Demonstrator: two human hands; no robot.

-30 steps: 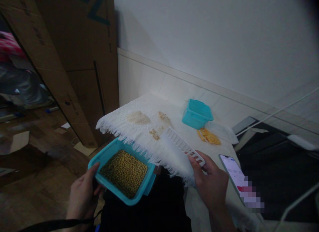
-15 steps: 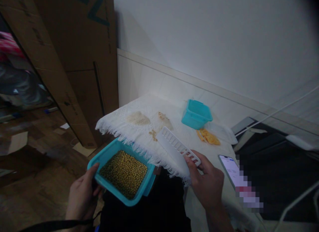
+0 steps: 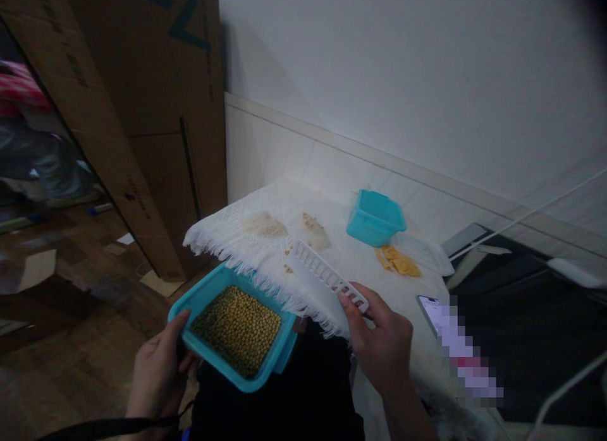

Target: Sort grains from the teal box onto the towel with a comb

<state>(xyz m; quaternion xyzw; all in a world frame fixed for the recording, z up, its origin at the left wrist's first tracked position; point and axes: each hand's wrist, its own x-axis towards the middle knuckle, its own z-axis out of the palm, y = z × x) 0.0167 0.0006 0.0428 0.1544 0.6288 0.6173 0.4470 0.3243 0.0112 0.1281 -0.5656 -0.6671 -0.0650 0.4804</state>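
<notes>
My left hand (image 3: 159,362) grips the left side of a teal plastic container (image 3: 183,302), thumb over the rim, below the table's fringed edge. Yellowish soybeans (image 3: 241,324) fill its bottom, with darker green ones along the left. In my right hand (image 3: 379,333) is a white slotted plastic piece (image 3: 327,283), pinched at its near end and tilted over the cloth. Its far end hides part of a few loose soybeans (image 3: 288,268). Behind lie a pale grain heap (image 3: 264,224) and another pale heap with some yellowish beans (image 3: 315,231).
A second teal container (image 3: 374,217) stands by the wall on the white cloth (image 3: 227,229). Near it are an orange-yellow cloth (image 3: 398,261) and a clear plastic bag (image 3: 427,251). A phone (image 3: 431,311) lies at right; a tall cardboard box (image 3: 156,144) stands left.
My right hand has moved left with the slotted piece, which now covers more of the loose soybeans. My left hand and its container stay nearly still.
</notes>
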